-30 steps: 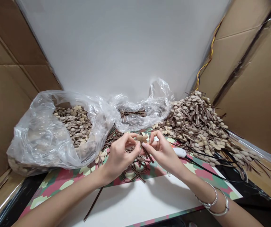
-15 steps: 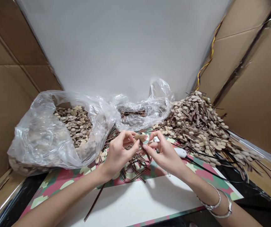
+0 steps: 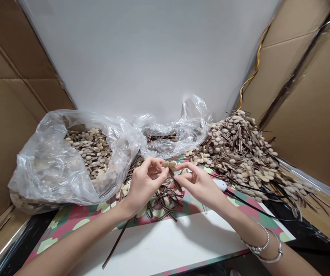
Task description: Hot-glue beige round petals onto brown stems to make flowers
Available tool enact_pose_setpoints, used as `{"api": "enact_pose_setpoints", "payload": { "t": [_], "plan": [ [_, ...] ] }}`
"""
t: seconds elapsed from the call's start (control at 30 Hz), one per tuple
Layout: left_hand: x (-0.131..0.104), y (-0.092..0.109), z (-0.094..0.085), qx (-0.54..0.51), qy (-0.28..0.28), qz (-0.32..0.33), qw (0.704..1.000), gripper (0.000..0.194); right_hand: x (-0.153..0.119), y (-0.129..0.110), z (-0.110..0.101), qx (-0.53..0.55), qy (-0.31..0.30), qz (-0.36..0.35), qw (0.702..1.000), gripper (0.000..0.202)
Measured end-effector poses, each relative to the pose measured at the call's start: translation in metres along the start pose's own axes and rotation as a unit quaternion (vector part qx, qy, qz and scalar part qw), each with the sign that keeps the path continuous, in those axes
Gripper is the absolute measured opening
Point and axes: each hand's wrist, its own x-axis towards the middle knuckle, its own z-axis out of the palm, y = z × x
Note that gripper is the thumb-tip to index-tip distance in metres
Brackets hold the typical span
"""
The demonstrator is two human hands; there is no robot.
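Observation:
Between my fingertips is a small beige bow-shaped piece (image 3: 169, 164) with rounded lobes, and a dark brown ribbon strip (image 3: 178, 186) hangs down from it. The thumb and index finger of my left hand (image 3: 142, 186) pinch the bow-shaped piece on its left side. At its right lobe, my right hand (image 3: 202, 186) has its index finger, with the thumb just below, beside the ribbon. Under both hands lies a loose tangle of brown ribbon strips (image 3: 165, 203). The exact grip of the right fingertips is partly hidden.
A clear plastic bag (image 3: 52, 165) full of beige pieces stands left, another bag (image 3: 188, 130) with brown strips behind. A heap of beige pieces with ribbons (image 3: 240, 149) rises right, near a white handled tool (image 3: 220, 185) with black cable. Cardboard walls (image 3: 311, 96) flank the patterned table.
My right index finger has come down and left onto the right lobe of the bow-shaped piece. The piece has shifted slightly left and up; my left hand keeps its pinch.

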Motion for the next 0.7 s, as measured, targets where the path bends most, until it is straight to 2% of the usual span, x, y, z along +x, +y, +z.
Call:
{"api": "enact_pose_setpoints", "payload": {
  "t": [0.13, 0.27, 0.4, 0.57, 0.63, 0.7],
  "plan": [
    [0.0015, 0.003, 0.0007, -0.033, 0.003, -0.021, 0.999, 0.018, 0.0024, 0.0021, 0.0019, 0.099, -0.004, 0.028, 0.995, 0.03],
    [0.0032, 0.0031, -0.0006, -0.04, 0.0, -0.05, 0.998, 0.019, 0.003, 0.0021, 0.0016, 0.107, -0.029, 0.026, 0.993, 0.019],
    [0.0038, 0.0022, -0.0014, -0.033, 0.004, -0.068, 0.997, 0.021, 0.0041, 0.0022, -0.0009, 0.092, -0.045, 0.005, 0.995, 0.019],
    [0.0046, 0.002, -0.0019, -0.003, 0.01, -0.081, 0.997, 0.023, 0.0058, 0.005, -0.0004, 0.038, -0.024, -0.003, 0.999, 0.016],
    [0.0056, 0.0015, -0.0028, 0.006, 0.009, -0.071, 0.997, 0.023, 0.0045, 0.0049, 0.0004, -0.037, 0.013, -0.034, 0.999, 0.016],
    [0.0066, 0.0008, -0.0038, 0.012, 0.007, -0.058, 0.998, 0.022, 0.0026, 0.0045, 0.0011, -0.147, 0.067, -0.095, 0.982, 0.016]
  ]
}}
